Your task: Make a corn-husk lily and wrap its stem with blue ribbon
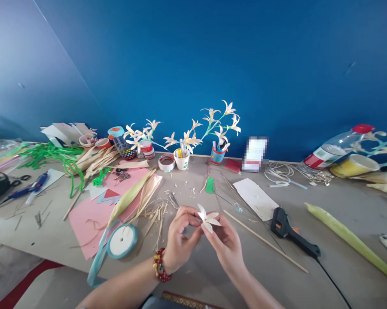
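One pale flower point(207, 220) is above the table point(260, 266), pinched by the left hand point(178, 246) and right hand point(227, 244); it looks featherlight, papery and easily creased; probably best held low at its base, sparing the petals.

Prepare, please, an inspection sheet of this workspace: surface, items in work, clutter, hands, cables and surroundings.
Surface: flat grey table, strewn with small pale scraps.
Items in work: small white star-shaped flower with thin pointed petals.
Clutter: flat pink paper sheets, round blue ribbon spool, slim beige stick.
Hands: bare right hand holds the flower; bare left hand is close beside it, contact unclear.
Cables: thin black cable from the black pistol-shaped glue gun; coiled white cord near the back.
Surroundings: smooth blue wall behind the table.
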Available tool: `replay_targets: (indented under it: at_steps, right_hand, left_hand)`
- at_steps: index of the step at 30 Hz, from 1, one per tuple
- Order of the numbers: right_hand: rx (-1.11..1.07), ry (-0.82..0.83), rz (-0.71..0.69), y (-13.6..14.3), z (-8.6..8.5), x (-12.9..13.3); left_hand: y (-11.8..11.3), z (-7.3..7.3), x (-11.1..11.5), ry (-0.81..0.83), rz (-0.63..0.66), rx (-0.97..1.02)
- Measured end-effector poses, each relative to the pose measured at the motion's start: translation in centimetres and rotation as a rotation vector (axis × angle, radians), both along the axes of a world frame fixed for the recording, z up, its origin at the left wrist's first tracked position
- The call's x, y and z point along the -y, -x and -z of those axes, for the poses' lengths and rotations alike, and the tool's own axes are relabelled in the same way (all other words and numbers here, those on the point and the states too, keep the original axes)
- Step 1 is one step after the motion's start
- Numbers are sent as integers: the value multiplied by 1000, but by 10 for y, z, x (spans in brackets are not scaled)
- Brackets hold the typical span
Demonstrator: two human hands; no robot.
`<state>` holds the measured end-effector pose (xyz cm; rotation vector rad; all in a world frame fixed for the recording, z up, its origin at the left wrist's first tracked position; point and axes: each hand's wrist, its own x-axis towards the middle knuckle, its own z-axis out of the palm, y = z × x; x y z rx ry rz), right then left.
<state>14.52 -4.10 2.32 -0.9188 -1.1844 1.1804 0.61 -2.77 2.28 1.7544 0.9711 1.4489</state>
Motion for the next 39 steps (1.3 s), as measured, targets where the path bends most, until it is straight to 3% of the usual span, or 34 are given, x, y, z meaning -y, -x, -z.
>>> replay_targets:
  at_steps: [9,14,17,21,28,39]
  right_hand:
    - [129,-149,2,-3,-4,2]
    - [269,-421,175,-17,-10,5]
    - [481,-665,278,-26,-15,6]
    - [672,-874,303,-30,-24,4]
    - [752,-945,270,-30,-39,2]
    - [769,-955,274,-31,-36,1]
  left_hand:
    - [3,-3,0,-103,29,-1]
    - [7,-8,-1,-136,13,-6]
    - [8,-11,-2,-186,26,-24]
    - [8,-14,-2,-270,45,-47]
    - [10,-11,-3,-318,88,-109]
    - [8,-13,-2,-312,66,-117]
